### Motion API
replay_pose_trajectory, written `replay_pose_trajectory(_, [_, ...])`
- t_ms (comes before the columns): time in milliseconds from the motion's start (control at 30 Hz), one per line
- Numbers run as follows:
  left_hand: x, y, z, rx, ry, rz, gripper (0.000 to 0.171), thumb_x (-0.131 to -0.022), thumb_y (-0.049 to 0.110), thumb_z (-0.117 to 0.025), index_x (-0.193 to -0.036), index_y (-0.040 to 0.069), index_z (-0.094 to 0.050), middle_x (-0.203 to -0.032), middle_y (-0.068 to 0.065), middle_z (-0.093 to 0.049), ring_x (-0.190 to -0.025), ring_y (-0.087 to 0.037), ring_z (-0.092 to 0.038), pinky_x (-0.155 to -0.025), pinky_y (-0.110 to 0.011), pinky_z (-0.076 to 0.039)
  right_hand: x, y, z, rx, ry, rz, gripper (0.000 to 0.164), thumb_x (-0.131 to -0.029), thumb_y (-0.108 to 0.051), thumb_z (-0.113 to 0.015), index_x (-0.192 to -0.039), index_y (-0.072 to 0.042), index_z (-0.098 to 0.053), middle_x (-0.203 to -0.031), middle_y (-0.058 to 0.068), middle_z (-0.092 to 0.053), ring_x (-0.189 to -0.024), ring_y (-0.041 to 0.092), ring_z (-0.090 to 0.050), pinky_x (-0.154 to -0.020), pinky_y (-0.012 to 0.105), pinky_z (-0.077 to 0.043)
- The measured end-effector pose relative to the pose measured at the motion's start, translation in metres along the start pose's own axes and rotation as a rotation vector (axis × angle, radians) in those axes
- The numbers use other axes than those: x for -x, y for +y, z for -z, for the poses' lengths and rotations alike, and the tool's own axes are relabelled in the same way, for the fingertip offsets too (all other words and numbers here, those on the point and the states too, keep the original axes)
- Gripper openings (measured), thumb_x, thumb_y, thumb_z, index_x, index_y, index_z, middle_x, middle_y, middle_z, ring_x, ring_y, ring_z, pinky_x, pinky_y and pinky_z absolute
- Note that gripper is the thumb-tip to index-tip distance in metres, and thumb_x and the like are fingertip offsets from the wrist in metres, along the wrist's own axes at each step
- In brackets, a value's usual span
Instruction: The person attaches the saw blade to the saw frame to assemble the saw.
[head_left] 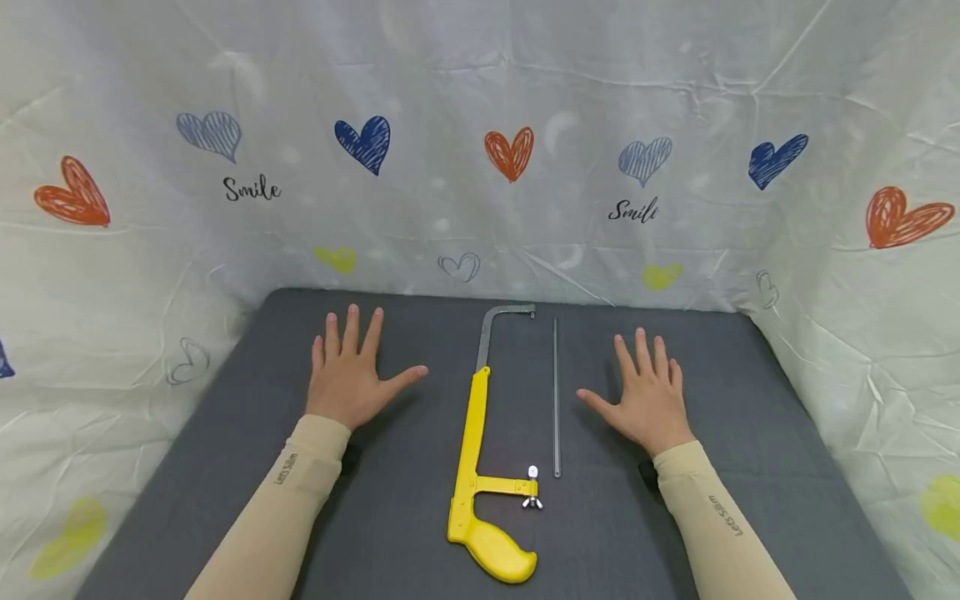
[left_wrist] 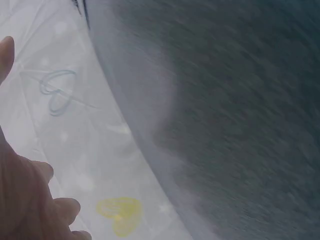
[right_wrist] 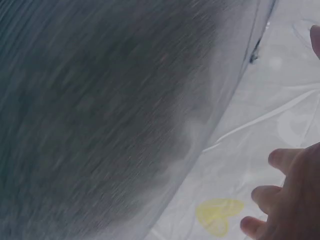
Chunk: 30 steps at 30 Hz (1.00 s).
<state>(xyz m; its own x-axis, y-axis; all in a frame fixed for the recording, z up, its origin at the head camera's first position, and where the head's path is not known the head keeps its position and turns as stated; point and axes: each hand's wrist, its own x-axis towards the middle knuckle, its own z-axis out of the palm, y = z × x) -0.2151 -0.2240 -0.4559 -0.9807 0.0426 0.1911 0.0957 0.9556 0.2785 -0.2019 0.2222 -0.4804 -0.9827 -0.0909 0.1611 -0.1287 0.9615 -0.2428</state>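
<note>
A hacksaw frame (head_left: 471, 433) with a yellow handle and a grey metal front arm lies on the dark table between the hands. A wing nut (head_left: 532, 502) sits at the end of its short yellow crossbar. Just right of the frame, a thin straight hacksaw blade (head_left: 557, 400) lies apart from it, lengthwise. To the left, my left hand (head_left: 348, 383) is spread palm down with nothing in it. My right hand (head_left: 647, 404), likewise spread, is nearest the blade and does not touch it. Both wrist views show only fingers, table and curtain.
The dark grey table (head_left: 405, 517) has its far edge against a white curtain (head_left: 570, 75) printed with hearts and the word Smile. The curtain also hangs along the left and right sides. Beige sleeves (head_left: 281, 492) cover both forearms.
</note>
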Motion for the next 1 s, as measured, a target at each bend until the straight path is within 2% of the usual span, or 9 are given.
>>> replay_pose_trajectory(267, [0.003, 0.02, -0.006, 0.002, -0.006, -0.015, 0.122, -0.088, 0.086, -0.061, -0.176, 0.019, -0.011, -0.182, -0.021, -0.003, -0.168, -0.051, 0.003, -0.133, -0.073, -0.005, -0.002, -0.021, -0.006, -0.024, -0.012, 0.02, 0.113, -0.091, -0.078, -0.064, -0.174, -0.014, -0.023, -0.182, 0.021, -0.01, -0.168, 0.049, -0.009, -0.131, 0.073, -0.016])
replay_pose_trajectory(567, [0.007, 0.048, -0.013, 0.02, -0.014, -0.074, 0.121, -0.087, 0.086, -0.062, -0.176, 0.02, -0.012, -0.183, -0.017, -0.003, -0.169, -0.047, 0.003, -0.135, -0.069, -0.006, 0.003, -0.046, -0.005, -0.047, -0.008, 0.033, 0.114, -0.09, -0.079, -0.065, -0.174, -0.015, -0.023, -0.182, 0.019, -0.012, -0.168, 0.048, -0.012, -0.132, 0.073, -0.017])
replay_pose_trajectory(733, [0.008, 0.064, -0.018, 0.027, -0.017, -0.108, 0.122, -0.086, 0.084, -0.066, -0.176, 0.02, -0.014, -0.183, -0.017, -0.006, -0.17, -0.047, 0.0, -0.135, -0.069, -0.01, 0.005, -0.058, -0.008, -0.068, -0.043, 0.021, 0.114, -0.091, -0.079, -0.064, -0.174, -0.014, -0.023, -0.181, 0.02, -0.014, -0.166, 0.049, -0.018, -0.13, 0.073, -0.021])
replay_pose_trajectory(833, [0.008, 0.073, -0.019, 0.037, -0.034, -0.125, 0.124, -0.085, 0.084, -0.067, -0.176, 0.02, -0.012, -0.183, -0.016, -0.005, -0.17, -0.046, 0.001, -0.135, -0.069, -0.012, 0.005, -0.064, -0.008, -0.093, -0.07, 0.013, 0.112, -0.092, -0.076, -0.066, -0.174, -0.011, -0.024, -0.18, 0.022, -0.016, -0.164, 0.052, -0.023, -0.128, 0.074, -0.025])
replay_pose_trajectory(1000, [0.01, 0.086, -0.021, 0.083, -0.113, -0.139, 0.13, -0.085, 0.086, -0.067, -0.176, 0.02, -0.002, -0.183, -0.014, 0.0, -0.17, -0.046, -0.001, -0.134, -0.07, -0.016, 0.007, -0.07, -0.011, -0.148, -0.131, -0.021, 0.107, -0.095, -0.064, -0.072, -0.172, -0.006, -0.026, -0.178, 0.026, -0.021, -0.156, 0.056, -0.037, -0.124, 0.074, -0.032])
